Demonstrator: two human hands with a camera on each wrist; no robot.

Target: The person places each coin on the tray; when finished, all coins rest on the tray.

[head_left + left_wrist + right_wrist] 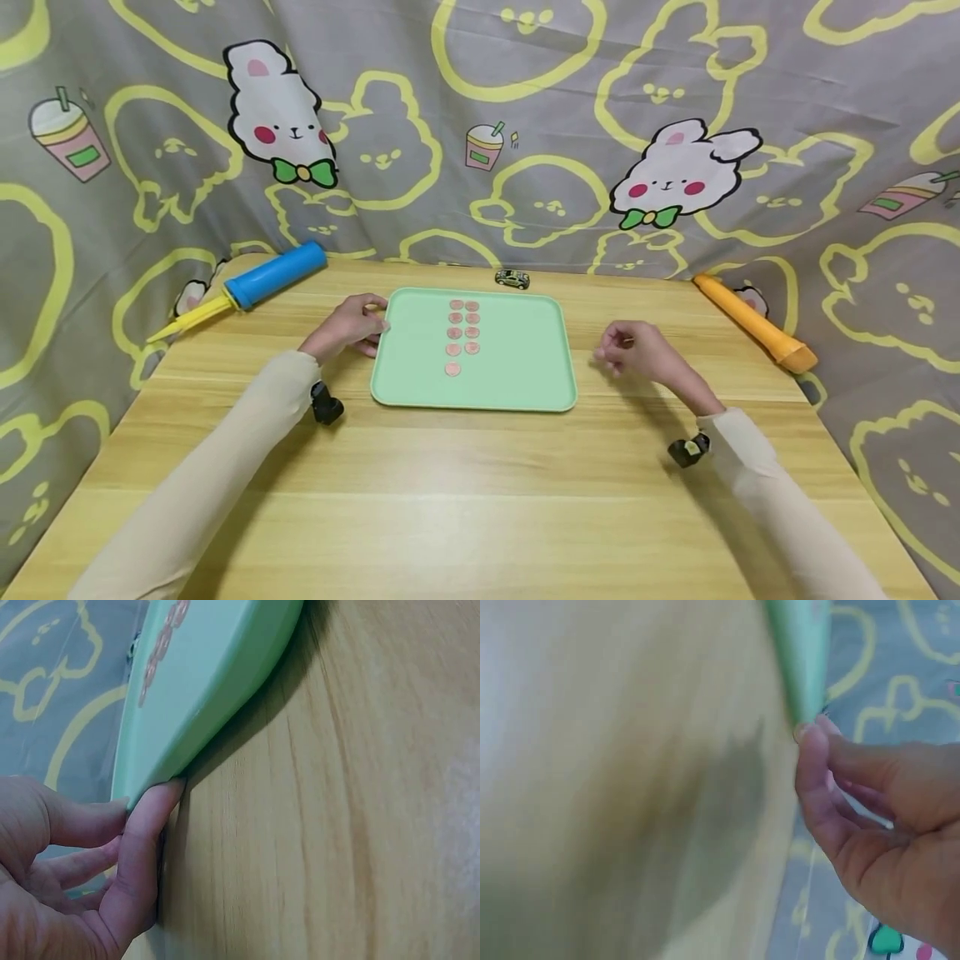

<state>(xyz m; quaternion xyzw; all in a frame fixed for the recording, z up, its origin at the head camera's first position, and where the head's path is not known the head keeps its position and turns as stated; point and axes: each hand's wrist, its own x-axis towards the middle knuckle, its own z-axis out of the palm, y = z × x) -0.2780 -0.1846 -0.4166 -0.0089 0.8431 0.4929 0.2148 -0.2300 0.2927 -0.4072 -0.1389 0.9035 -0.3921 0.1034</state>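
Observation:
A pale green tray (pixel 517 383) lies on the wooden table, bearing several copper-coloured coins (pixel 454 332) in two columns; the left column reaches one coin nearer to me. My left hand (pixel 351 326) grips the tray's left edge, and the left wrist view shows the thumb on the rim and the index finger (pixel 139 847) against its outer side. Off the tray's right side, my right hand (pixel 633 350) hovers above the table with thumb and index finger together. In the right wrist view a small coppery edge, seemingly a coin (pixel 801 733), shows at those fingertips.
Behind the tray stands a small toy car (pixel 512 278). A blue and yellow hand pump (pixel 273 275) lies at the back left, an orange tube-like object (pixel 753 323) at the back right. A patterned grey curtain (pixel 420 125) borders the table (pixel 480 500).

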